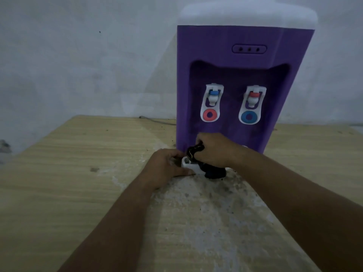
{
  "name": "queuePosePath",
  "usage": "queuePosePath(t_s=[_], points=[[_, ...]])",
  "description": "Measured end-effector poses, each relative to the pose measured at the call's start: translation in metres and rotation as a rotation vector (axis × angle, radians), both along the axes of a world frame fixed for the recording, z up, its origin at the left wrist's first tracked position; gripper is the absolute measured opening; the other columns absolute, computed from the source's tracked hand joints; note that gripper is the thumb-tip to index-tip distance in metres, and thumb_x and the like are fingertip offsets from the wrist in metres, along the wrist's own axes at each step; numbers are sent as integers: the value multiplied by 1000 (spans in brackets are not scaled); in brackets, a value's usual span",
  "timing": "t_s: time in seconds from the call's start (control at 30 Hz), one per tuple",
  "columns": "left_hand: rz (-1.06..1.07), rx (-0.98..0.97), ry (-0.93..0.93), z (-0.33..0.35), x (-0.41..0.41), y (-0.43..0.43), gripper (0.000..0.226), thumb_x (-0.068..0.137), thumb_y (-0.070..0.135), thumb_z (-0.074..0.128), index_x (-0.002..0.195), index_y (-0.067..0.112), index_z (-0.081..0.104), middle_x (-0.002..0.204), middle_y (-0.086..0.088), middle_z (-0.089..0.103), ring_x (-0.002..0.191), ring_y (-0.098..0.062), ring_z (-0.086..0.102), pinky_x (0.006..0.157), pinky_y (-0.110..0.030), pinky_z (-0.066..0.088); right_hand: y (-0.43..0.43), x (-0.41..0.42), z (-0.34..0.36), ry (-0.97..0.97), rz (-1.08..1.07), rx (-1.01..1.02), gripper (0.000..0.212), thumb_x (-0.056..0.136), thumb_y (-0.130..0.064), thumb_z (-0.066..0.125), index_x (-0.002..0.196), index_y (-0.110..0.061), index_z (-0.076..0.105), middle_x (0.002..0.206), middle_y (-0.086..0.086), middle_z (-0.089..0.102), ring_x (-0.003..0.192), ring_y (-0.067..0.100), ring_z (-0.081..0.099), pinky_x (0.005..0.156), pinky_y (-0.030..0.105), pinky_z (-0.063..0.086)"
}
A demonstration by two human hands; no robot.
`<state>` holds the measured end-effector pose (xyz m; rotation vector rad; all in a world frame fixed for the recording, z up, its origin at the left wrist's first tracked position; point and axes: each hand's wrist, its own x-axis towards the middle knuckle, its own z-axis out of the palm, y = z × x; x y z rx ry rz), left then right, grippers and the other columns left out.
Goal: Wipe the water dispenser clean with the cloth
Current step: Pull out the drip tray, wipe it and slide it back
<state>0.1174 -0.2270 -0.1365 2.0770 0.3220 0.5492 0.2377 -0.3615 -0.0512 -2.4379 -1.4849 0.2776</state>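
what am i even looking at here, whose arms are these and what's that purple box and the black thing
There is no machine here. This is one picture from a camera worn on a person's head, looking forward and down, so the two bare arms are the wearer's own. The purple box with a white top is a water dispenser. It stands on a wooden table by a pale wall, with a blue-capped tap and a red-capped tap on its front. The black thing is a cloth, bunched in the right hand low at the dispenser's base. The left hand holds a small white tray there, probably the drip tray. The table in front is blotched with pale, speckled grime.
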Motion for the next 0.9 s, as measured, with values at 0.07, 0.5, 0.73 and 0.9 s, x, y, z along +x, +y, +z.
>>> queuePosePath(t_s=[0.07, 0.5, 0.73, 0.9], points=[[15, 37, -1, 0, 0, 1, 37, 64, 24, 90, 98, 21, 76, 91, 6, 76, 86, -11, 71, 79, -30, 57, 0, -10, -9, -133, 19, -16, 11, 88, -27, 58, 84, -20, 50, 89, 2, 52, 81, 22, 54, 58, 29, 38], [46, 71, 5, -5, 2, 5, 34, 65, 21, 88, 97, 21, 75, 88, 5, 75, 86, -12, 71, 78, -33, 57, 8, -30, 2, -411, 107, -99, 21, 90, -13, 55, 110, -11, 62, 107, 12, 57, 96, 32, 59, 67, 33, 38], [51, 130, -38, -3, 3, 0, 33, 68, 12, 84, 100, 16, 75, 91, 0, 74, 85, -9, 67, 77, -28, 53, 5, -32, -14, -288, 12, -36, 19, 92, -21, 56, 107, -10, 59, 108, 12, 54, 89, 29, 56, 68, 32, 39], [28, 206, -43, 0, 1, 0, 28, 70, 27, 80, 94, 15, 75, 81, -1, 74, 76, -13, 68, 67, -32, 52, 7, -25, -15, -20, -75, 30, 37, 86, -52, 56, 92, -16, 49, 95, 3, 55, 87, 21, 54, 69, 35, 44]])
